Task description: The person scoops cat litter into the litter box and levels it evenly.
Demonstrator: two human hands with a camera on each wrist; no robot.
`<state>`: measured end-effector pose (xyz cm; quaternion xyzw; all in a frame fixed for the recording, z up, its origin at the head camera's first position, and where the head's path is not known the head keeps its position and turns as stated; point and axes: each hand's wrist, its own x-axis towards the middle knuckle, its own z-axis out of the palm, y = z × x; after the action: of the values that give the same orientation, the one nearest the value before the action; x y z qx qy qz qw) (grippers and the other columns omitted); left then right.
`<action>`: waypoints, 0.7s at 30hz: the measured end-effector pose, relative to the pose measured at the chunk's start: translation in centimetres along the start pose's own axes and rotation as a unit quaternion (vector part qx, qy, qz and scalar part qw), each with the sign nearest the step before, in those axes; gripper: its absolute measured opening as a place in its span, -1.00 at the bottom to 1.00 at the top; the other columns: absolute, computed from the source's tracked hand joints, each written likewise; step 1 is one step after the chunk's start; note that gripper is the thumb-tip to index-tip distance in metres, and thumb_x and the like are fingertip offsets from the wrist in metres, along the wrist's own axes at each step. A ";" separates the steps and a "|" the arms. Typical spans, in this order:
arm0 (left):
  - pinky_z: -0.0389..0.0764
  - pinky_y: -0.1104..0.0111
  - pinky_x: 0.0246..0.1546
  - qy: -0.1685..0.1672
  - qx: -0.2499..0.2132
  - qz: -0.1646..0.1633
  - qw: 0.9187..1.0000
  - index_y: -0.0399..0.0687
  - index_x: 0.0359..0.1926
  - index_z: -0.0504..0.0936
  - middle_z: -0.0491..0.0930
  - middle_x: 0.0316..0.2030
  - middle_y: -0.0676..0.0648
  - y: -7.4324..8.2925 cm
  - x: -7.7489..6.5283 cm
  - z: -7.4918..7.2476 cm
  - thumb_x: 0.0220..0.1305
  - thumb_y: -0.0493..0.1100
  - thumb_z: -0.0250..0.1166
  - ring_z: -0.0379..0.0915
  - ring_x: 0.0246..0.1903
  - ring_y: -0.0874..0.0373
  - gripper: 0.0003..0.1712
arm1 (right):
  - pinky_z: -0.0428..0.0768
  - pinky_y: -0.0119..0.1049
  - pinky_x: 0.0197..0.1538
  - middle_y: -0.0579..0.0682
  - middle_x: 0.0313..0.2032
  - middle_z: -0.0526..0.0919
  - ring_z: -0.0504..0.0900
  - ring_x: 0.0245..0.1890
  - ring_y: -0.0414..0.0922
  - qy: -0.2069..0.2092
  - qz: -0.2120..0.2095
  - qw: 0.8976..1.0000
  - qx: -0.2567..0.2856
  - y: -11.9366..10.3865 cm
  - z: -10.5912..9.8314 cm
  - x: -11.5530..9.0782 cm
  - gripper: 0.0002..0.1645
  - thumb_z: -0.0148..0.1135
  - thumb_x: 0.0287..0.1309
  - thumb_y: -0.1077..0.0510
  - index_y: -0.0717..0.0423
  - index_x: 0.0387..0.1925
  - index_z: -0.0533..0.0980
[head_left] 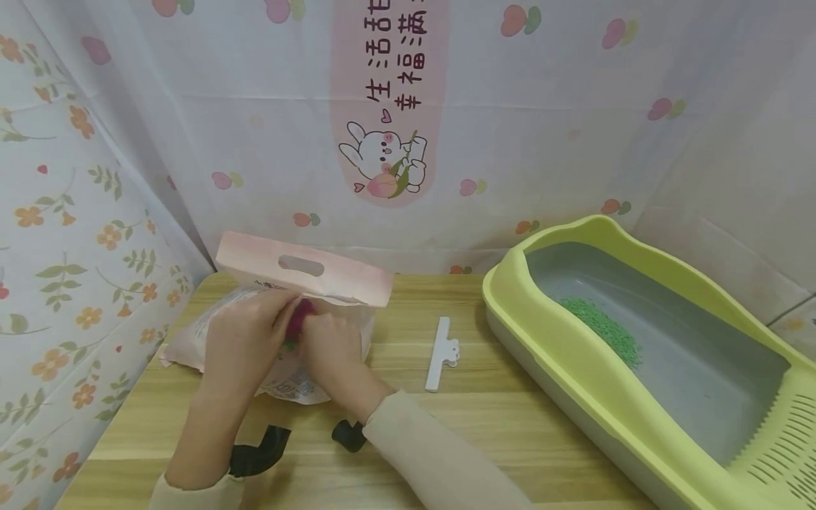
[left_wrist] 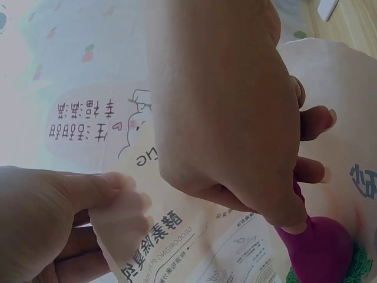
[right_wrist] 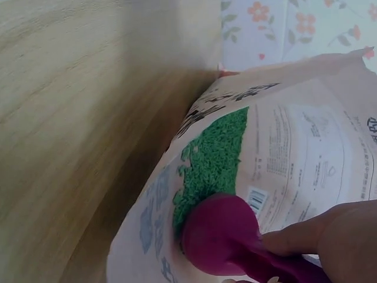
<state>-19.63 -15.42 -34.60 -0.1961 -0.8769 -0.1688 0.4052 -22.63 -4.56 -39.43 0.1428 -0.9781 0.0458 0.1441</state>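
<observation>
My right hand [head_left: 331,354] grips the handle of a magenta scoop [right_wrist: 221,233], its thumb lying along the handle. The scoop's round bowl is at the green pellets [right_wrist: 215,153] inside a pale pink printed bag [head_left: 255,258]. With thumb and fingers, my left hand [left_wrist: 53,218] pinches the edge of the bag's mouth. The bag lies on the table's left side, its top panel with an oval handle slot standing up behind the hands. From the head view, the hands hide most of the scoop. The bowl's contents are hidden.
A white sealing clip [head_left: 438,354] lies right of the bag. Further right stands a litter box [head_left: 574,372] with a yellow-green rim and grey pan, holding a small heap of green pellets [head_left: 602,329]. Black straps [head_left: 260,451] hang by the wrists. Printed curtains rise behind and left.
</observation>
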 end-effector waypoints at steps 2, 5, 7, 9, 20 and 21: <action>0.59 0.13 -0.60 -0.001 0.000 0.001 1.000 -0.22 -0.27 0.76 0.76 -0.45 -0.20 0.0 0.0 0.0 0.21 -0.29 0.44 0.56 -0.63 -0.03 -0.92 | 0.38 -0.41 -0.73 -0.20 -0.66 0.62 0.48 -0.74 -0.26 -0.007 0.011 1.000 -0.003 -0.2 0.0 0.1 -0.69 0.30 0.27 -0.02 -0.08 -0.59 0.62; 0.59 0.13 -0.59 0.001 -0.002 0.003 1.000 -0.20 -0.29 0.76 0.75 -0.46 -0.19 0.0 0.0 0.1 0.20 -0.30 0.44 0.54 -0.63 -0.01 -0.94 | 0.41 -0.38 -0.71 -0.19 -0.67 0.61 0.52 -0.72 -0.25 -0.026 0.027 0.999 -0.007 -0.4 0.1 0.2 -0.69 0.30 0.25 -0.04 -0.08 -0.58 0.58; 0.60 0.12 -0.58 0.003 -0.006 0.005 1.000 -0.19 -0.29 0.76 0.76 -0.45 -0.18 0.0 -0.1 0.2 0.19 -0.31 0.44 0.57 -0.61 -0.02 -0.95 | 0.47 -0.37 -0.69 -0.19 -0.64 0.63 0.57 -0.68 -0.24 -0.044 0.036 0.998 -0.010 -0.5 0.1 0.2 -0.71 0.28 0.27 -0.07 -0.07 -0.53 0.59; 0.61 0.11 -0.57 0.006 -0.010 0.007 1.000 -0.18 -0.29 0.76 0.76 -0.44 -0.17 0.0 -0.1 0.2 0.19 -0.31 0.44 0.60 -0.59 -0.04 -0.95 | 0.51 -0.36 -0.66 -0.19 -0.60 0.65 0.60 -0.64 -0.24 -0.066 0.044 0.997 -0.010 -0.6 0.0 0.3 -0.72 0.26 0.29 -0.10 -0.07 -0.48 0.58; 0.59 0.12 -0.58 0.012 -0.014 0.011 1.000 -0.14 -0.32 0.75 0.76 -0.44 -0.14 0.0 -0.2 0.1 0.19 -0.31 0.44 0.64 -0.55 -0.05 -0.96 | 0.68 -0.24 -0.45 -0.19 -0.41 0.73 0.73 -0.40 -0.21 -0.122 0.050 0.990 -0.041 -1.2 0.2 0.7 -0.73 0.16 0.37 -0.14 -0.11 -0.27 0.66; 0.59 0.12 -0.58 0.011 -0.014 0.010 1.000 -0.14 -0.32 0.75 0.76 -0.44 -0.14 0.0 -0.2 0.1 0.19 -0.31 0.43 0.64 -0.56 -0.05 -0.97 | 0.68 -0.25 -0.45 -0.20 -0.42 0.73 0.73 -0.41 -0.21 -0.120 0.050 0.991 -0.042 -1.2 0.2 0.7 -0.73 0.16 0.37 -0.13 -0.11 -0.28 0.66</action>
<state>-19.57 -15.47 -34.78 -0.2082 -0.8680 -0.1789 0.4138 -22.97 -5.95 -39.35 0.0920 -0.9953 -0.0059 0.0291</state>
